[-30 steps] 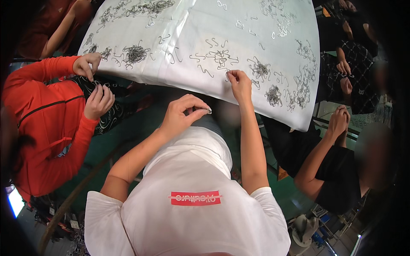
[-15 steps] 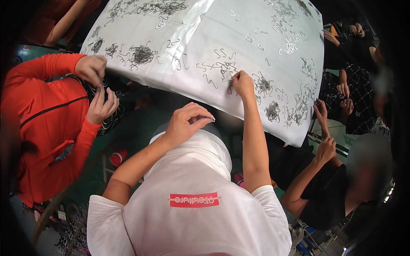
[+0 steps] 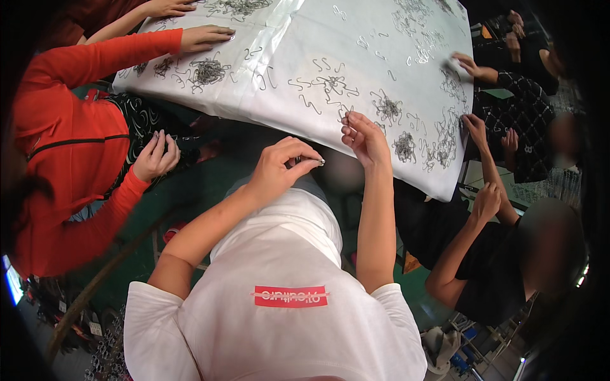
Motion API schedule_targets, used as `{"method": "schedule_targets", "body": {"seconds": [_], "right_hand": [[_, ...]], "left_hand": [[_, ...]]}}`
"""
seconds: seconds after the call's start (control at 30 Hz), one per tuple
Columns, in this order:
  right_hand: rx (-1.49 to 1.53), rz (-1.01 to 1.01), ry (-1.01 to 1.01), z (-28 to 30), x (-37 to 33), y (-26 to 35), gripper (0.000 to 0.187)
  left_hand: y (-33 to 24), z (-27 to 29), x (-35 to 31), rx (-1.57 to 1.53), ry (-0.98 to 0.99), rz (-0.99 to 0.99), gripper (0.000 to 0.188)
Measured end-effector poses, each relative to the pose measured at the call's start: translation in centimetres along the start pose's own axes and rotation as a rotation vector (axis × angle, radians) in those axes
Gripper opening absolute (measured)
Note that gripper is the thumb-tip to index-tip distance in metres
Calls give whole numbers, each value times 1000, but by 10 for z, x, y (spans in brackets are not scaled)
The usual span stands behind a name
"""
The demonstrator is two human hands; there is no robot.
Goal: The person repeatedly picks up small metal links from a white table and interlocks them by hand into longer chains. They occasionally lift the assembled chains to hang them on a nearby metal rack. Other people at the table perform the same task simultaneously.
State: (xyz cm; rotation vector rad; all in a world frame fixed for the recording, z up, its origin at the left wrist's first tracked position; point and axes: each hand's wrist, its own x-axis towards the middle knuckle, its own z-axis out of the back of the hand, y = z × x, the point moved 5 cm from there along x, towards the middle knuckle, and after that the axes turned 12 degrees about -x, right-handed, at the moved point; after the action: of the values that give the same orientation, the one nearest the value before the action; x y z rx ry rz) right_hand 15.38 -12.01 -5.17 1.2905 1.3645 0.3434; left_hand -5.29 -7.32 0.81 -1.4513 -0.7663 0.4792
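My left hand (image 3: 286, 162) is closed in a pinch above my lap, with a small shiny metal piece (image 3: 321, 162) at its fingertips; its shape is mostly hidden. At the table's near edge my right hand (image 3: 367, 141) has its fingers curled and palm partly turned up. A thin S-shaped wire hook (image 3: 345, 115) shows at its thumb and forefinger. Just beyond it lies a loose spread of S-hooks (image 3: 332, 84) on the white table cover (image 3: 305, 124). Tangled piles of hooks (image 3: 386, 108) lie to its right.
At left, a person in an orange-red jacket (image 3: 70, 140) reaches onto the table, beside a dark hook pile (image 3: 208, 72). At right, a person in black (image 3: 483, 267) and other workers sit along the table edge. More hooks (image 3: 416, 25) are scattered across the far side.
My right hand has drawn back slightly from the hooks and turned its palm upward. My left hand keeps its pinch. The orange-red sleeved person's one hand has moved onto the table.
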Motion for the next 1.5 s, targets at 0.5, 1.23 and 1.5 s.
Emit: {"method": "schedule_targets", "body": {"seconds": [0.5, 1.23, 1.5], "right_hand": [[-190, 328, -186, -43, -121, -1, 4], [-548, 587, -402, -20, -110, -2, 10], [-637, 531, -339, -20, -110, 8, 10]], "left_hand": [[-10, -23, -4, 7, 32, -51, 12], [134, -28, 236, 478, 17, -276, 17], [198, -64, 330, 965, 182, -314, 18]]}}
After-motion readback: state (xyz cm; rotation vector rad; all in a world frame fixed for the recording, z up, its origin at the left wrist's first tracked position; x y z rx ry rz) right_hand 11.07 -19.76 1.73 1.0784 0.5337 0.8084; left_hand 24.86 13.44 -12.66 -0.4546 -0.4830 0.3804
